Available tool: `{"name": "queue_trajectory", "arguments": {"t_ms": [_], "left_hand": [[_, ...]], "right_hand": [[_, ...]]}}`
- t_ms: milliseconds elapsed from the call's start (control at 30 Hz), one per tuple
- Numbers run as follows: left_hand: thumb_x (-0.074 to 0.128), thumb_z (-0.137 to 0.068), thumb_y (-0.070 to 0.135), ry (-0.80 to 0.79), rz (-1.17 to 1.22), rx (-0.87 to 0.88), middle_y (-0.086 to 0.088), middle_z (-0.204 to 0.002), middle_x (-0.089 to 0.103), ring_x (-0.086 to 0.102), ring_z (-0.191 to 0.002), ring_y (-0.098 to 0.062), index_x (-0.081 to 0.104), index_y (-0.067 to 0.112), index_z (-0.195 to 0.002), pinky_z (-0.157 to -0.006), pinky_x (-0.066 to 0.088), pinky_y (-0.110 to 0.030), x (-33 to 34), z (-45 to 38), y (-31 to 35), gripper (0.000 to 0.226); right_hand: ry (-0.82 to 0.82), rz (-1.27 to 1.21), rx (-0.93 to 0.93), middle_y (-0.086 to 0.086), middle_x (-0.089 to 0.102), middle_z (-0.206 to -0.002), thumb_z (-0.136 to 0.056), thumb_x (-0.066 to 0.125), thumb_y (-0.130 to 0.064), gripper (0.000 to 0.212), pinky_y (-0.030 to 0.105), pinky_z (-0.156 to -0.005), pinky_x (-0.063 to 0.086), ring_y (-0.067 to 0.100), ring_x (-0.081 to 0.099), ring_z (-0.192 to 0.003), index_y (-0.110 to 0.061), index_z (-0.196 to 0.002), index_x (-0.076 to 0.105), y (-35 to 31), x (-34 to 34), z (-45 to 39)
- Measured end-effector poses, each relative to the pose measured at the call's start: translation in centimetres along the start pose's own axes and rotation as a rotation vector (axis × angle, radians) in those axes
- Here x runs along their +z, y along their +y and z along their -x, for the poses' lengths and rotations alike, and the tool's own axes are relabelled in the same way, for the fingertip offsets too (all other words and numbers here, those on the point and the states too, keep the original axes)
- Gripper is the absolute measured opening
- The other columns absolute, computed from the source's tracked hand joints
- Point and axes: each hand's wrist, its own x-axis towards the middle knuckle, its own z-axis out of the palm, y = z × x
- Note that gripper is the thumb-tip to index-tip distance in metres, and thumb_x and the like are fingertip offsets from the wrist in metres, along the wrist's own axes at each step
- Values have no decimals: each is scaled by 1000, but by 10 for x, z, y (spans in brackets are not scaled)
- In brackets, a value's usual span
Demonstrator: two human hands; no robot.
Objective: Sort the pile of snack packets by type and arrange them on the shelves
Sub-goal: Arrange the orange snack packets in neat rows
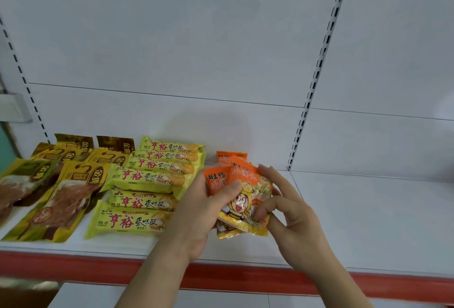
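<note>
1. Both hands, left hand (196, 212) and right hand (290, 212), grip the orange packets (242, 197) just right of the yellow biscuit packets (147, 180).
2. Next (I'd guess): lay them on the shelf (368, 221) there, beside the lone orange packet (227, 156).

The shelf (368, 221) is white with a red front edge (73, 268); the back panel (196, 37) is white, its upright (317, 72) dotted with dark slots; the long biscuit packets (145, 180) are yellow with red lettering; the meat packets (66, 199) are gold over brown; the small packets (242, 199) are orange above, yellow below, with a cartoon bee figure.
</note>
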Motion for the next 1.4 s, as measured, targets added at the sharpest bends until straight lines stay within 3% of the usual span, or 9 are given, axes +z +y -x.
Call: {"name": "queue_trajectory", "arguments": {"t_ms": [100, 233, 333, 500, 733, 867, 1067, 1233, 1400], "left_hand": [[80, -79, 21, 84, -77, 64, -1, -108, 78, 77, -96, -23, 63, 27, -125, -77, 61, -40, -1, -1, -7, 49], [80, -85, 16, 137, -150, 143, 6, -108, 77, 76, -95, -12, 61, 36, -124, -73, 60, -26, -6, -4, -12, 48], [72, -91, 31, 120, -253, 141, 8, -106, 77, 75, -94, -8, 64, 37, -120, -80, 62, -31, -4, -2, -16, 30], [55, -103, 41, 324, -342, 156, 12, -105, 74, 75, -90, -12, 58, 43, -119, -83, 63, -50, -22, -2, -11, 17], [63, -101, 29, 384, -264, 127, 6, -91, 78, 78, -77, -19, 60, 25, -109, -73, 64, -52, -35, 3, -1, 9], [62, -102, 27, 360, -287, 133, 4, -93, 78, 78, -76, -15, 59, 28, -114, -70, 65, -46, -34, 4, -3, 13], [63, -100, 34, 282, -363, 105, 5, -101, 77, 78, -81, -17, 57, 41, -115, -73, 65, -50, -32, 2, -8, 18], [68, -96, 38, 349, -460, 185, 13, -119, 62, 71, -80, 2, 50, 41, -131, -67, 63, -26, -28, 2, -10, 39], [69, -95, 36, 326, -584, 237, 15, -110, 68, 61, -76, 26, 42, 39, -136, -57, 47, -3, -21, -3, -13, 50]], "right_hand": [[59, -145, 83, -24, 42, -150, -90, 52, 11, 48, 33, -100, 52, 3, 45, -137, -30, -87, 76, -3, 0, 5], [121, -383, 250, -19, 64, -131, -99, 62, -28, 39, 32, -96, 54, 4, 61, -121, -51, -131, 56, -18, 8, 3], [72, -156, 257, -20, 72, -108, -94, 67, -24, 43, 27, -83, 58, 5, 70, -99, -52, -126, 58, -19, 17, 0], [319, 118, 372, -16, 72, -96, -93, 69, -18, 43, 5, -62, 46, -10, 65, -79, -42, -128, 60, 3, 0, -14], [-98, 383, 308, -16, 55, -107, -95, 64, -23, 55, 3, -73, 40, -2, 58, -90, -36, -145, 45, 20, 30, -26], [-309, 606, 239, -9, 46, -116, -92, 43, -46, 59, 25, -91, 43, 16, 47, -113, -40, -150, 34, 26, 38, -19], [-247, 841, 236, 2, 38, -115, -84, 15, -51, 60, 31, -77, 46, 26, 47, -102, -41, -136, 43, 21, 42, -14], [-188, 792, 229, 1, 26, -148, -82, 14, -59, 71, 36, -95, 46, 26, 42, -125, -42, -149, 26, 18, 36, -11], [17, 115, 239, -19, 66, -102, -97, 52, -47, 45, 14, -72, 50, 2, 64, -95, -56, -139, 37, -10, 31, -5]]}}
